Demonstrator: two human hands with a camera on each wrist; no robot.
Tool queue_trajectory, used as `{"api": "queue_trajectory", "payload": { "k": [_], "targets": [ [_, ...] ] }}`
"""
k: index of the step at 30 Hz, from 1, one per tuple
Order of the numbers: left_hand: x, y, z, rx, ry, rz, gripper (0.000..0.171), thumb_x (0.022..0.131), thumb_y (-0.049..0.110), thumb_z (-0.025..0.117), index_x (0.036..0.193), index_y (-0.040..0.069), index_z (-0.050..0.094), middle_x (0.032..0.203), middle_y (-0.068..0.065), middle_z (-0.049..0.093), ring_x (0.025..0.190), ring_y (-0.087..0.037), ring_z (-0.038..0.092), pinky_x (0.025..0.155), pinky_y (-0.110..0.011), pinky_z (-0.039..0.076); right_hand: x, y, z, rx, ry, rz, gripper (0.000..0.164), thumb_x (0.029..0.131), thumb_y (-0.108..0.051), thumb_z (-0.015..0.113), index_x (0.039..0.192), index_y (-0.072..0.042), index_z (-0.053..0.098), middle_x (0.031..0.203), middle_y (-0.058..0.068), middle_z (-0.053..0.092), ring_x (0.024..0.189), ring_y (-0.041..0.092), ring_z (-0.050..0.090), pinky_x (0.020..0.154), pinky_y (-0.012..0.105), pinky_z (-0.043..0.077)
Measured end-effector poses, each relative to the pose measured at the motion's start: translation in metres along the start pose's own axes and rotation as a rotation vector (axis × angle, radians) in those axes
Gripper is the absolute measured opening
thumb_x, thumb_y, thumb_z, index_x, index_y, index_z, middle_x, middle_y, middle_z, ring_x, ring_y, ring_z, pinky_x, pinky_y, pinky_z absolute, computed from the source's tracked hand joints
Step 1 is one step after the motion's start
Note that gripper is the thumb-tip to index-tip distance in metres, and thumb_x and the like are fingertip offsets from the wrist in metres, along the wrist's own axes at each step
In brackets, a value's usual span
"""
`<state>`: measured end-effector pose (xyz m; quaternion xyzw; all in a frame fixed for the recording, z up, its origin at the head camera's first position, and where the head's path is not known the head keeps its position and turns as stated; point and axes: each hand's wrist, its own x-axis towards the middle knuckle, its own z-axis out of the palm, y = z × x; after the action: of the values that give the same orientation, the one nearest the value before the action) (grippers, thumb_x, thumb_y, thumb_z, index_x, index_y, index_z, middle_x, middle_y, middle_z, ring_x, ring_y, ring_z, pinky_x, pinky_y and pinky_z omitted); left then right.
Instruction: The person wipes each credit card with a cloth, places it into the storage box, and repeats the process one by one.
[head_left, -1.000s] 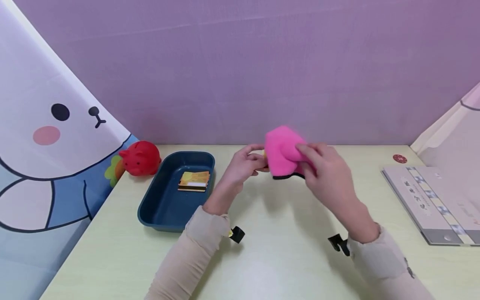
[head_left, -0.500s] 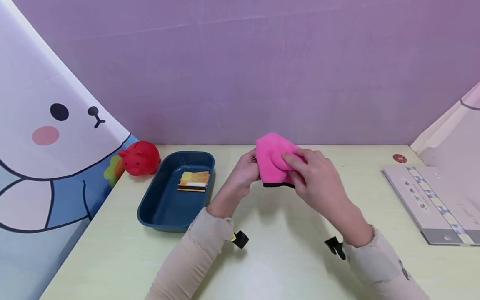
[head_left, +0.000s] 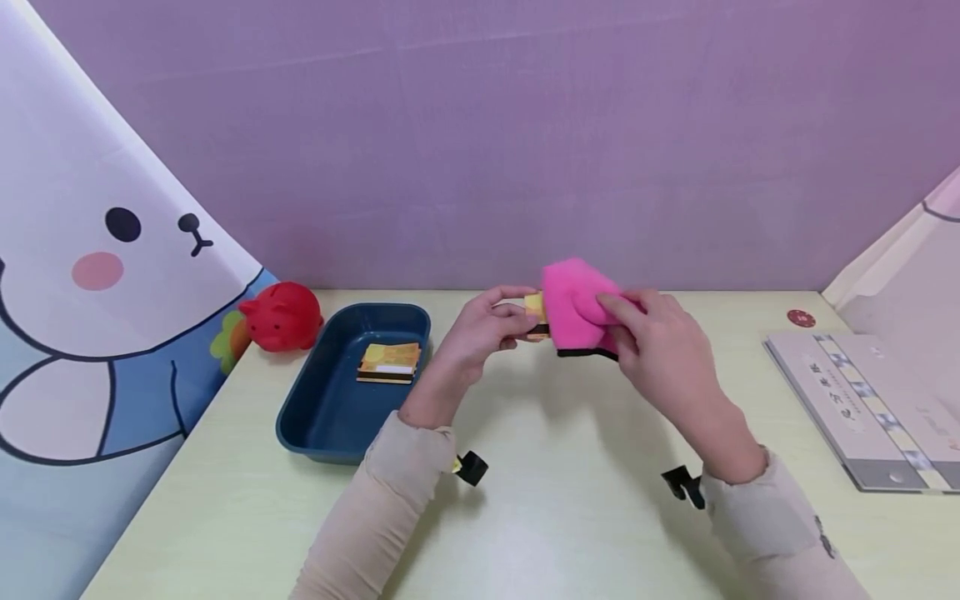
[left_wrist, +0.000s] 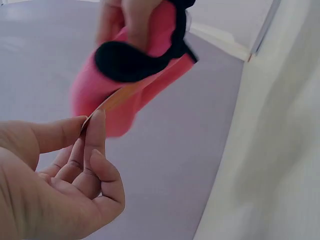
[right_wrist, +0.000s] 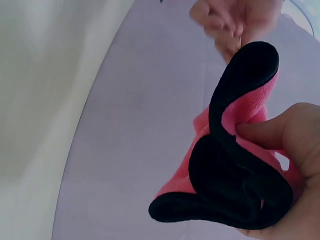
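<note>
My left hand [head_left: 480, 333] pinches the edge of a gold card [head_left: 535, 307] between thumb and fingers, above the table. Folded round the card's far part is a pink cloth [head_left: 572, 304] with black edging, so only a strip of the card shows in the head view. My right hand [head_left: 671, 354] grips the cloth from the right, thumb and fingers pressing its folds. From the left wrist, the card [left_wrist: 117, 100] appears nearly edge-on, running into the cloth [left_wrist: 112, 122]. The right wrist view shows the cloth's bunched black edge [right_wrist: 220, 175], which hides the card.
A dark blue tray [head_left: 318, 417] stands at the left with gold cards [head_left: 388, 363] lying in it. Behind its left side sits a red piggy bank [head_left: 283, 317]. At the right lie a grey box-like case [head_left: 847, 408] and a small red chip [head_left: 801, 318].
The cloth slid left up to my left hand, covering the card, then back right. More of the card shows now than in either earlier frame.
</note>
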<state>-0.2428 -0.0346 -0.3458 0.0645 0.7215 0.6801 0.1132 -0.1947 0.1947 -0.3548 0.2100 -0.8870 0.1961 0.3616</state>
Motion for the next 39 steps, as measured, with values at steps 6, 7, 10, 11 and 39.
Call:
{"api": "queue_trajectory", "payload": {
  "k": [6,7,10,11,39],
  "targets": [
    [-0.001,0.006,-0.010,-0.024,0.001,0.003,0.038,0.094,0.008,0.067,0.131,0.013,0.061,0.093,-0.003,0.069,0.074,-0.013,0.061,0.065,-0.024,0.041,0.000,0.016,-0.006,-0.033,0.014,0.090,0.037,0.085,0.003,0.066,0.119,-0.008,0.073,0.101,0.019,0.068,0.089,0.040,0.062,0.062,0.054,0.051],
    [-0.002,0.007,-0.011,-0.025,0.002,0.002,0.038,0.094,0.008,0.068,0.131,0.013,0.061,0.094,-0.003,0.069,0.074,-0.013,0.060,0.065,-0.024,0.041,0.000,0.018,-0.007,-0.039,0.013,0.108,0.037,0.085,0.003,0.065,0.119,-0.008,0.073,0.101,0.019,0.068,0.089,0.040,0.062,0.060,0.054,0.050],
    [-0.002,0.009,-0.013,-0.024,0.006,-0.001,0.039,0.095,0.008,0.067,0.133,0.014,0.060,0.094,0.000,0.069,0.074,-0.013,0.060,0.064,-0.024,0.041,0.001,0.024,-0.010,-0.055,0.016,0.155,0.038,0.084,0.002,0.064,0.120,-0.009,0.073,0.101,0.019,0.067,0.089,0.042,0.061,0.059,0.056,0.049],
    [-0.002,0.009,-0.014,-0.026,0.007,-0.002,0.039,0.095,0.008,0.067,0.133,0.014,0.060,0.094,0.000,0.070,0.075,-0.013,0.060,0.065,-0.025,0.040,0.001,0.025,-0.011,-0.059,0.019,0.169,0.038,0.084,0.002,0.064,0.120,-0.009,0.073,0.101,0.020,0.067,0.090,0.042,0.061,0.059,0.057,0.048],
    [-0.024,0.040,-0.055,0.005,0.081,0.012,0.041,0.098,0.009,0.063,0.138,0.016,0.055,0.095,0.003,0.070,0.076,-0.011,0.067,0.066,-0.025,0.042,0.001,0.025,-0.028,-0.029,0.045,0.245,0.034,0.089,-0.005,0.060,0.121,-0.009,0.071,0.106,0.019,0.067,0.100,0.041,0.061,0.066,0.061,0.046]
  ]
}}
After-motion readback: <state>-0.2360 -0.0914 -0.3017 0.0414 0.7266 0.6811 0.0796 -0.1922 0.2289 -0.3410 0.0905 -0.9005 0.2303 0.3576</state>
